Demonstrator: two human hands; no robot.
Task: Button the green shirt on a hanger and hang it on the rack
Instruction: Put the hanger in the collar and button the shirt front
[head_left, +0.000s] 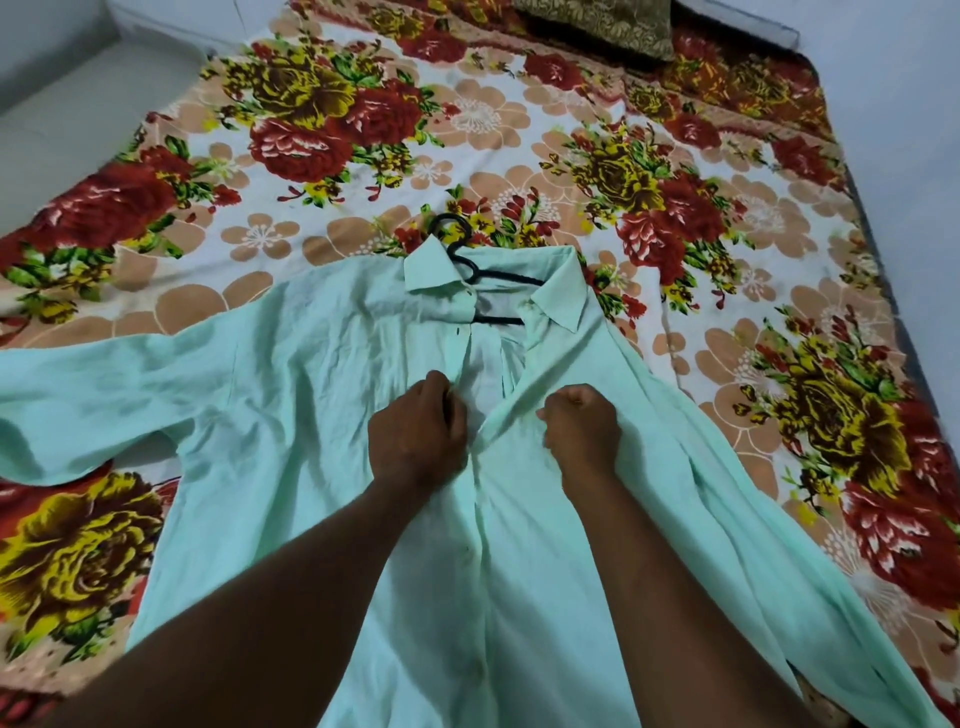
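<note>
Green shirt (291, 389): spread face-up on floral bedsheet (519, 119), black hanger (470, 267) in collar. Seems buttoned below hands, open above. Left hand (415, 441) pinching one front edge, right hand (582, 431) fisted on other. Rack unseen; hanging yet to do.

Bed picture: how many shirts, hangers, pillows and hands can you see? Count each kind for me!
green shirt: 1
black hanger: 1
pillow: 1
hands: 2, the left hand and the right hand, each gripping the shirt's front
Total: 5
</note>
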